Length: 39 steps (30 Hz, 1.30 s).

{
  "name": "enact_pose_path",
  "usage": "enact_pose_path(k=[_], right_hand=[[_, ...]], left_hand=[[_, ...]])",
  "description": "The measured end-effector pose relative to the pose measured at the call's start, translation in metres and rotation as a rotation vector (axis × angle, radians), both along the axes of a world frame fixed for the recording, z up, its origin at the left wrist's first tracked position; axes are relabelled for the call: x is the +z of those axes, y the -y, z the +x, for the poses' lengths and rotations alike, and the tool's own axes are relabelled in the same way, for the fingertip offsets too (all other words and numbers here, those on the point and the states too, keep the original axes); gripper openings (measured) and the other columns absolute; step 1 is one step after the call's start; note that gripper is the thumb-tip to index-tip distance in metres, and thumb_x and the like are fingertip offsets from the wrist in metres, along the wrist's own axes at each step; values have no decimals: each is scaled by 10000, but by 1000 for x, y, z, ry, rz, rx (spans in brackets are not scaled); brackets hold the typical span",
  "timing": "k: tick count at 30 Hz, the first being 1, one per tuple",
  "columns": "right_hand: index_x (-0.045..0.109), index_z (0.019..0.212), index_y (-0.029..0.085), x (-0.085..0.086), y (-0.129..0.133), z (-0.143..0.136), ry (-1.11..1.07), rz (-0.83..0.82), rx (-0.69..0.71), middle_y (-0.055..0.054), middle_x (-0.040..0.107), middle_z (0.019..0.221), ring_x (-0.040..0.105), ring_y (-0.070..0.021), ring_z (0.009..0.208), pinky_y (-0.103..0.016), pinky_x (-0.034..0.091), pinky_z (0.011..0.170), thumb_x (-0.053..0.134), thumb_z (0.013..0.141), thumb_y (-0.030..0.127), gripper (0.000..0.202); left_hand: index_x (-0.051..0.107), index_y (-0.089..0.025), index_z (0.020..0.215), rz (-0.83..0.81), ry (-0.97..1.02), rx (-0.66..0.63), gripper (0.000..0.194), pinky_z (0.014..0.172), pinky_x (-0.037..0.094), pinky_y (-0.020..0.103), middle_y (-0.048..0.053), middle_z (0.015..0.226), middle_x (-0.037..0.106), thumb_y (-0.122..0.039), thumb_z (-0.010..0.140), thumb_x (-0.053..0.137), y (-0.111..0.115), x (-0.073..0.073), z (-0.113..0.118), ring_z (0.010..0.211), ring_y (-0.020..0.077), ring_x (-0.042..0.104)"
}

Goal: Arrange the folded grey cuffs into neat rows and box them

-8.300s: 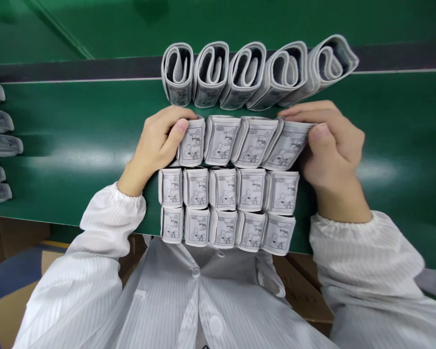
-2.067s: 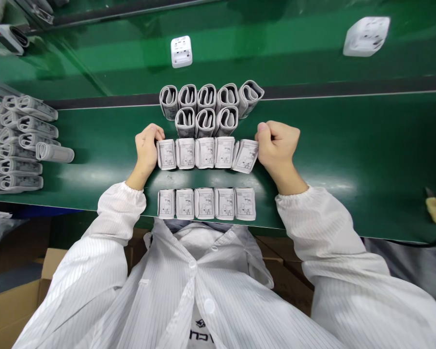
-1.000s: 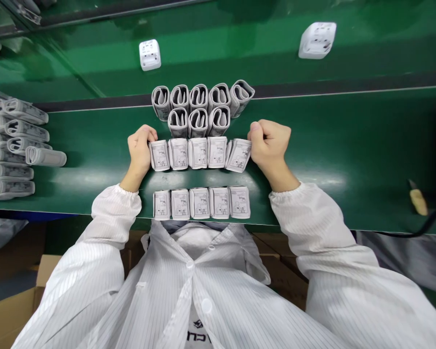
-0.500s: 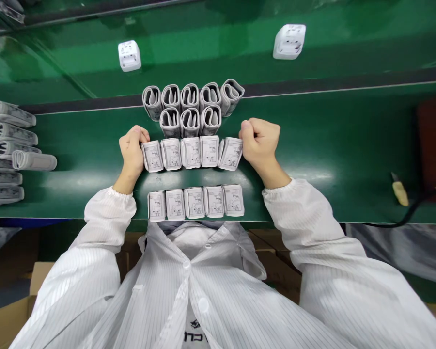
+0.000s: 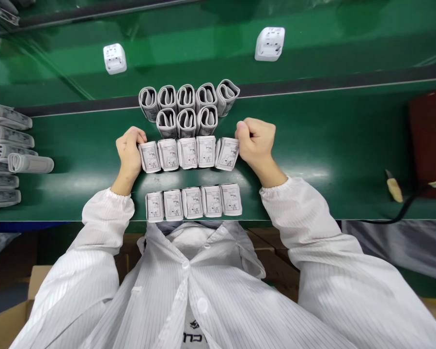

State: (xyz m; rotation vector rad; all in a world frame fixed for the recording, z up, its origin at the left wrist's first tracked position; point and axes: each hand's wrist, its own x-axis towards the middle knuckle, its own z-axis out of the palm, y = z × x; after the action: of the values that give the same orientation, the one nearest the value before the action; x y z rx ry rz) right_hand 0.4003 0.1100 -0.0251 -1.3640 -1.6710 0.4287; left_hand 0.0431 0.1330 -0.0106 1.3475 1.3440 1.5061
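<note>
fingers of the left hand (image 5: 130,151) are bending beside the leftmost cuff (image 5: 150,157); whether they are gripping it is not showing. the right hand (image 5: 256,143) is resting as a clenched fist against the opposite end of that middle row of five folded blood-pressure cuffs (image 5: 188,153) on the green worktable (image 5: 323,150). a nearer row (image 5: 192,202) is lying by the front edge, while three rolled cuffs (image 5: 186,123) are sitting just behind the middle row.
</note>
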Motion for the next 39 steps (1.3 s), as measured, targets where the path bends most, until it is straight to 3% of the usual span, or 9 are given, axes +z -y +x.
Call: enact_pose_path(k=[7,19,24,39], right_hand=[[285,664,282,0,-1,0,14,-36,-18,-8,375,646,401,-204,647,-442,399,699,486,1144,663,645],[364,651,279,-5,-4,0,-54,107,46,-6,389,633,377,-196,605,-439,337,656,393,1181,741,703],[381,642,283,-7,-5,1,-38,87,34,-7,384,626,376,-200,603,-444,355,661,402,1172,756,711],[371,656,281,-8,-4,3,-23,90,45,-8,391,640,383,-200,610,-445,347,663,441,1190,666,661]], left_hand=[[529,-231,559,-4,-6,3,678,744,536,341,17,701,562,-567,1129,671,-2,-5,-3,689,154,586],[521,-231,563,39,-47,-38,698,718,520,349,17,690,584,-623,1125,660,-5,-11,-8,676,162,588],[524,-229,559,48,-46,-21,702,709,511,344,13,687,568,-620,1126,661,-6,-12,-8,669,156,580],[520,-228,567,69,-62,-33,698,711,510,341,12,692,586,-626,1121,668,-6,-13,-9,672,157,592]])
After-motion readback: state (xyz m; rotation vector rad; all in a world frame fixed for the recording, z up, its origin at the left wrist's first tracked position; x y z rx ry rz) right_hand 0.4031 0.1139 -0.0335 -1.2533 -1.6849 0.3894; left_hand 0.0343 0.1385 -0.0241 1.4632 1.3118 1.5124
